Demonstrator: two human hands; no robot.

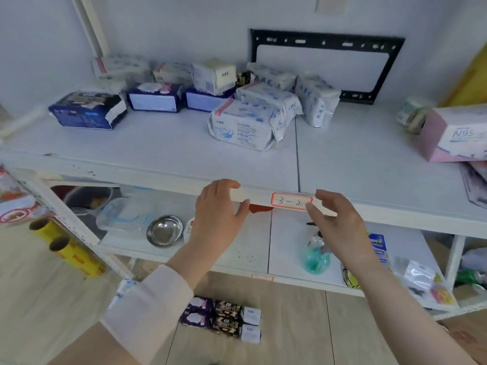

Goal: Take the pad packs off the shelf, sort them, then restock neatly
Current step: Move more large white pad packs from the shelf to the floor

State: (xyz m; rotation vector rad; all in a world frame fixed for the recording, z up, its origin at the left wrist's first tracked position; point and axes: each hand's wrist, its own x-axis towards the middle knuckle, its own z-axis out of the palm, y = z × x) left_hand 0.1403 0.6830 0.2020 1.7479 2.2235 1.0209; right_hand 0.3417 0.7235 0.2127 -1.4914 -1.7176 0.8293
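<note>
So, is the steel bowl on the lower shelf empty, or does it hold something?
Empty: the steel bowl shows its bare, shiny inside, and nothing lies in it.

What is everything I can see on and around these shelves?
dark blue pad packs: three, dark blue, top shelf left
white pad packs: several, white and blue, top shelf middle
floor pad packs: six, purple, dark, white, on floor
mask box: one, pink and white, top shelf right
shelf label: one, red-edged, shelf front
steel bowl: one, silver, lower shelf
wrap rolls: two, yellow, far left
left hand: one, empty, at top shelf edge
right hand: one, empty, beside label
</note>
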